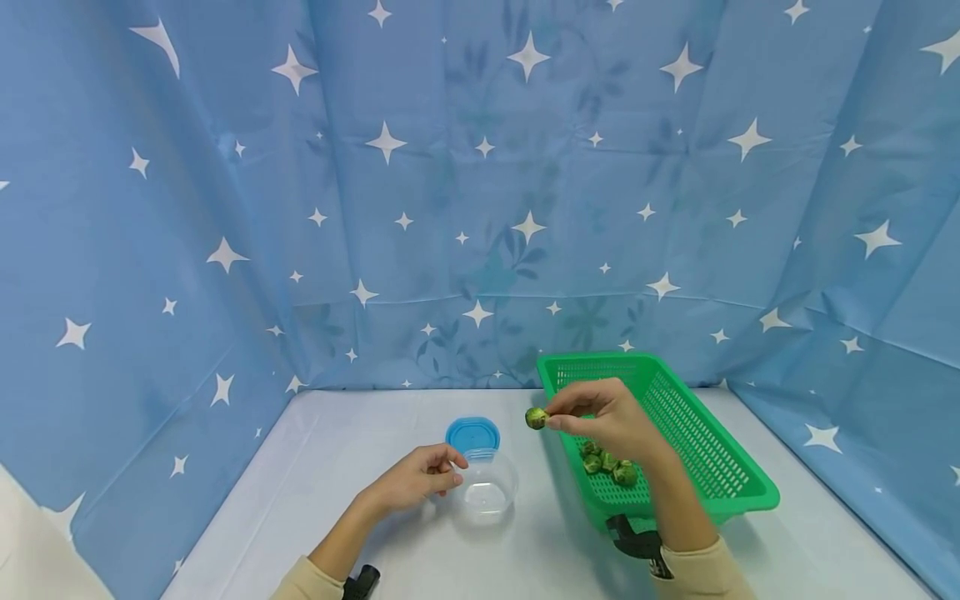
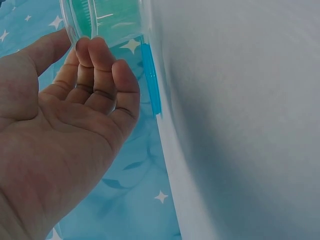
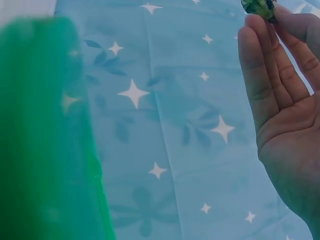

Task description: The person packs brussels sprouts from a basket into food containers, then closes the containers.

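My right hand (image 1: 611, 421) pinches a Brussels sprout (image 1: 536, 418) between thumb and fingers, above the table and just left of the green basket's near wall. The same sprout (image 3: 259, 8) shows at the top of the right wrist view. Several more Brussels sprouts (image 1: 609, 463) lie in the green basket (image 1: 738, 450). My left hand (image 1: 416, 479) holds the rim of a clear round plastic container (image 1: 486, 497) at its left side, thumb and fingertips at the edge. From the left wrist, the container's wall (image 2: 117, 20) is seen side-on above the curled fingers (image 2: 102, 75).
Behind the clear container a round blue lid (image 1: 472, 434) lies on the white table (image 1: 330, 450). A blue curtain with white stars (image 1: 480, 208) hangs along the back and both sides. Black straps with cameras (image 1: 637, 543) sit on the wrists.
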The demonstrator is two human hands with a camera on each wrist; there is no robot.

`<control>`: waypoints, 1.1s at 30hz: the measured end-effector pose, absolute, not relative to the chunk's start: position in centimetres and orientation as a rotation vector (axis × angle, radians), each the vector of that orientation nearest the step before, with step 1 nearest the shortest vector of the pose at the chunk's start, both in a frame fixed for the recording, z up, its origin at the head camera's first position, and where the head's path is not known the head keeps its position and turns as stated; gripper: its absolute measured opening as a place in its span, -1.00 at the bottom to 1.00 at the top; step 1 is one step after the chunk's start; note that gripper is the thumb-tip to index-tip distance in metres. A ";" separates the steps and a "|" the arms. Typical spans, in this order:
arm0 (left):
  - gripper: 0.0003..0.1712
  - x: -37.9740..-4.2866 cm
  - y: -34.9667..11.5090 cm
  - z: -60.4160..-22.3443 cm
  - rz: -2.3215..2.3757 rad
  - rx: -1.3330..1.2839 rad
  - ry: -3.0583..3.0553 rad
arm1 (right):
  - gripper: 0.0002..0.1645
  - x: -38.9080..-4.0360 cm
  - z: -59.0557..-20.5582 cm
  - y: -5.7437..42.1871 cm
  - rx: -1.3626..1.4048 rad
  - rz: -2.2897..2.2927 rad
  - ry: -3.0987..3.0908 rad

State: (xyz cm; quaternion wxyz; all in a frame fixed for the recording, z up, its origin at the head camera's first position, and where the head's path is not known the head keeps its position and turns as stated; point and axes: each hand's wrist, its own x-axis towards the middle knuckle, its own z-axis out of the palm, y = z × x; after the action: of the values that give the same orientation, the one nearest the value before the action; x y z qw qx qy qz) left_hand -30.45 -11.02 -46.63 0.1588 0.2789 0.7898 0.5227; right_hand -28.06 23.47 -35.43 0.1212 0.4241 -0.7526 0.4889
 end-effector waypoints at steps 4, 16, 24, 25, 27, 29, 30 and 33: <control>-0.69 -30.5 -11.0 -46.6 1.495 0.796 2.259 | -0.75 -28.1 -35.7 22.6 1.242 1.436 -2.223; -0.69 -30.5 -11.0 -46.5 1.498 0.790 2.257 | -0.86 -28.8 -37.1 20.7 1.271 1.509 -2.297; -0.68 -30.7 -10.8 -46.8 1.488 0.810 2.261 | -0.89 -29.0 -37.9 20.2 1.309 1.550 -2.319; -0.69 -30.7 -10.8 -46.8 1.489 0.810 2.260 | -0.89 -29.1 -38.0 20.1 1.311 1.556 -2.326; -0.70 -30.7 -10.8 -46.8 1.493 0.808 2.264 | -0.90 -29.2 -38.2 19.9 1.305 1.568 -2.349; -0.70 -30.7 -10.8 -46.8 1.494 0.805 2.268 | -0.90 -29.4 -38.4 19.7 1.305 1.563 -2.374; -0.70 -30.7 -10.8 -46.7 1.493 0.804 2.271 | -0.91 -29.5 -38.5 19.6 1.297 1.555 -2.395; -0.70 -30.7 -10.9 -46.6 1.488 0.807 2.276 | -0.92 -29.6 -38.7 19.4 1.277 1.516 -2.453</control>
State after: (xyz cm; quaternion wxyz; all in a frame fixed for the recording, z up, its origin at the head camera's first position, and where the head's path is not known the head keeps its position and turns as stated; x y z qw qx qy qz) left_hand -30.67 -10.92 -46.65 0.1520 0.2811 0.7931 0.5185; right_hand -29.65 19.42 -38.68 -0.0063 0.4049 -0.7778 0.4807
